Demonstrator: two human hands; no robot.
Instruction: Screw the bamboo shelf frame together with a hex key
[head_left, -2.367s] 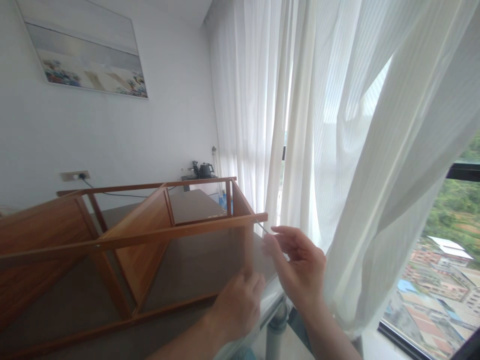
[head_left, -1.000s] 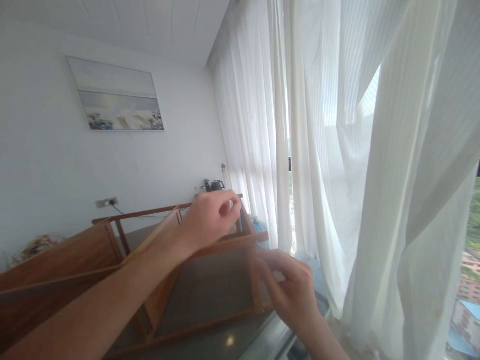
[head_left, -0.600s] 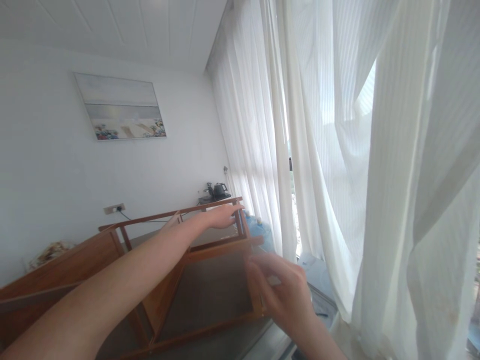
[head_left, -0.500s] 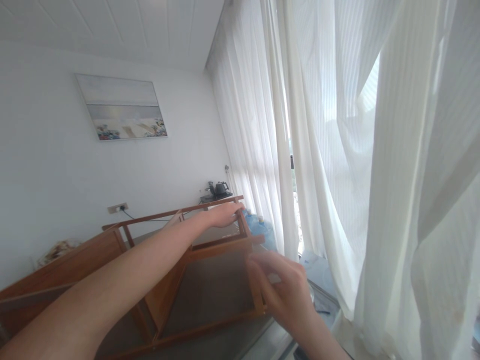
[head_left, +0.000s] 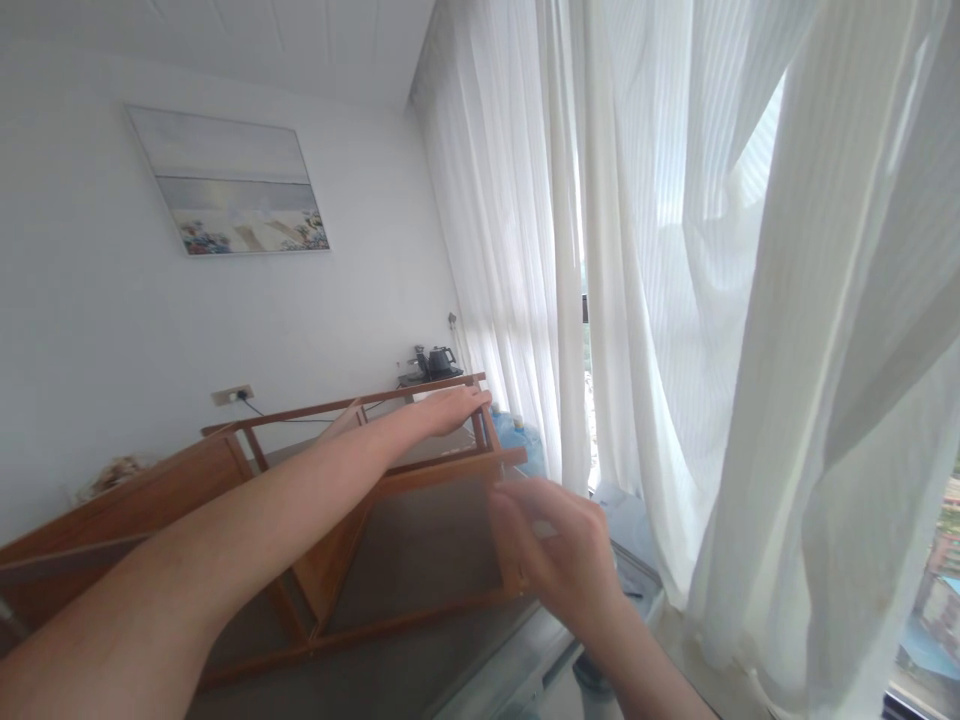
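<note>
A brown wooden shelf frame (head_left: 450, 469) lies on its side before me, with crossbars and solid panels. My left arm stretches across it, and my left hand (head_left: 456, 404) is closed around the bar at its far right end. Close to the nearer right corner is my right hand (head_left: 559, 540), its thumb and fingers pinched together. Something thin and pale shows just above those fingertips, too small and blurred to name. Whether the right fingers touch the wood, I cannot tell.
Blue water bottles (head_left: 520, 437) stand behind the frame's right end. Sheer white curtains (head_left: 675, 400) hang along the window on the right. A black kettle (head_left: 441, 360) sits at the back. A plug with a cable is in the wall socket (head_left: 232, 395).
The view has tilted slightly down, so the wall picture and frame appear higher. Both hands keep about the same places at the frame.
</note>
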